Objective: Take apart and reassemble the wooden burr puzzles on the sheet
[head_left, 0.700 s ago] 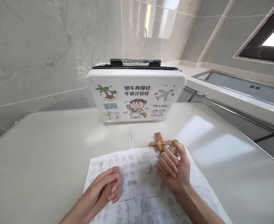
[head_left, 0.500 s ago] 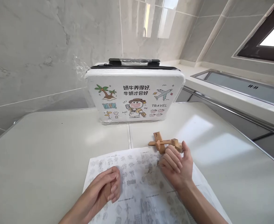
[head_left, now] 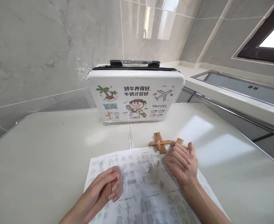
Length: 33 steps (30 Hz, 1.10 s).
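Note:
My left hand [head_left: 106,185] rests over the paper sheet's left part, its fingers curled in toward the palm and nothing visible in them. My right hand [head_left: 182,163] is at the sheet's upper right, fingers folded, thumb raised apart; I see nothing in its grasp. Just beyond its knuckles lie wooden puzzle pieces: a crossed cluster [head_left: 159,143] and a lighter block [head_left: 180,141], the latter partly hidden by the hand. Whether the knuckles touch them I cannot tell. Under both hands spreads the printed sheet [head_left: 137,168], covered with small grey diagrams.
A white case [head_left: 137,81] with cartoon prints, a black handle and clear plastic wrap stands upright at the back against the tiled wall [head_left: 45,46]. The white tabletop [head_left: 45,146] has a seam [head_left: 130,137]. To the right, a counter holds a sink [head_left: 244,87].
My right hand has shifted slightly right. The wooden pieces at its knuckles have moved right too, while the crossed cluster stays put. My left hand is almost still.

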Available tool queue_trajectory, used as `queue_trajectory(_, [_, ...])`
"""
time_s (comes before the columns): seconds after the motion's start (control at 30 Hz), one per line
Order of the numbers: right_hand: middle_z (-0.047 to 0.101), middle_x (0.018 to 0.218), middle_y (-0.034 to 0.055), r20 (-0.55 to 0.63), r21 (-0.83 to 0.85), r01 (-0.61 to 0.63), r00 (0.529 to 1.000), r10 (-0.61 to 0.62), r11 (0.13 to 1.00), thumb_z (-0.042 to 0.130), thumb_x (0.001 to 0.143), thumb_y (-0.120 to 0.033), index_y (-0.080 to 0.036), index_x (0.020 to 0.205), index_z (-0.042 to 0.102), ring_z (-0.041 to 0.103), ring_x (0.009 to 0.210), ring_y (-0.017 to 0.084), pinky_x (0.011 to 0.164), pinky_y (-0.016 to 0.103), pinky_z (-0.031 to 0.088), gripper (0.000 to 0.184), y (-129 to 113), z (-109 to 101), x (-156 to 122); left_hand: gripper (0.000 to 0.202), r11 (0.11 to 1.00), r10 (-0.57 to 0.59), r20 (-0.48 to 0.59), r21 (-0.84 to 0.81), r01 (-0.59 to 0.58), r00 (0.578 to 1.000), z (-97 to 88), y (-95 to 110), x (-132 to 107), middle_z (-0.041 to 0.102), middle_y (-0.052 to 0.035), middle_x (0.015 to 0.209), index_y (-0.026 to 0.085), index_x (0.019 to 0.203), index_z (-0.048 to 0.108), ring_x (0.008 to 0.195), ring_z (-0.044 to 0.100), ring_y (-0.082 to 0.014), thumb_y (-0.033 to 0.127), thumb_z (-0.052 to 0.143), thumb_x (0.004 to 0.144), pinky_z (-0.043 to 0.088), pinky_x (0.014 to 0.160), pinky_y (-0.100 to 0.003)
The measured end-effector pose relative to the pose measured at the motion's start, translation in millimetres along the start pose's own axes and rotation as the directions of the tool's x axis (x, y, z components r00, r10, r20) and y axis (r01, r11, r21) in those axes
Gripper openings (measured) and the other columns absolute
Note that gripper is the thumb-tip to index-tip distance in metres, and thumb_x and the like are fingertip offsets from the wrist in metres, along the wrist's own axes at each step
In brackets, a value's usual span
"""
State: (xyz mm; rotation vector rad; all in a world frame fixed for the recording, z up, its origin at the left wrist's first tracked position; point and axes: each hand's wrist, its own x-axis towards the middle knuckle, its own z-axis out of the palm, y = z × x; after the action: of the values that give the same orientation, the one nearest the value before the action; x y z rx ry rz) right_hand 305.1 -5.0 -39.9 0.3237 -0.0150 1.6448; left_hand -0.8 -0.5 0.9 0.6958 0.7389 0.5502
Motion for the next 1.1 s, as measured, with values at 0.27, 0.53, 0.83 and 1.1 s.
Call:
queue_trajectory(0.27, [0.033, 0.047, -0.0102, 0.063, 0.034, -0.031, 0.998, 0.029, 0.999, 0.05, 0.109, -0.03, -0.025, 0.061, 0.033, 0.036, 0.039, 0.008, 0.038, 0.019, 0.03, 0.052, -6, 3, 2, 0.031, 1.0, 0.005, 0.0, -0.007, -0.005, 1.0, 1.4, 0, 0, 0.047, 0.003, 0.069, 0.019, 0.078, 0.055, 0.057, 0.033, -0.01, 0.035, 0.061, 0.104, 0.042, 0.061, -0.024])
queue_trajectory(0.53, [0.035, 0.05, -0.009, -0.024, 0.116, 0.0, 1.0, 0.003, 0.993, 0.042, 0.102, -0.014, -0.026, 0.061, 0.03, 0.037, 0.038, 0.008, 0.038, 0.021, 0.03, 0.044, -15, 6, 1, 0.032, 1.0, 0.009, -0.004, -0.002, -0.009, 1.0, 1.0, -1, 0, 0.047, 0.0029, 0.07, 0.019, 0.078, 0.054, 0.057, 0.033, -0.0097, 0.035, 0.061, 0.105, 0.042, 0.061, -0.024])
queue_trajectory(0.83, [0.029, 0.05, -0.0102, -0.15, -0.076, 0.075, 0.985, -0.086, 0.994, 0.042, 0.105, -0.022, -0.026, 0.064, 0.028, 0.03, 0.036, 0.008, 0.036, 0.022, 0.026, 0.043, -12, 15, 0, 0.033, 1.0, 0.001, -0.002, 0.008, -0.001, 1.0, 3.7, 2, -1, 0.047, 0.0028, 0.068, 0.019, 0.076, 0.054, 0.057, 0.033, -0.01, 0.035, 0.061, 0.105, 0.042, 0.061, -0.024])
queue_trajectory(1.1, [0.029, 0.043, -0.0075, -0.145, -0.742, -0.065, 0.987, -0.064, 0.668, 0.048, 0.101, -0.039, -0.024, 0.054, 0.04, 0.023, 0.036, 0.009, 0.037, 0.024, 0.022, 0.049, 18, 39, -3, 0.031, 1.0, 0.011, 0.004, -0.021, -0.011, 1.0, 3.9, 0, 0, 0.048, 0.0025, 0.069, 0.018, 0.078, 0.056, 0.056, 0.035, -0.0094, 0.033, 0.06, 0.105, 0.041, 0.06, -0.024])
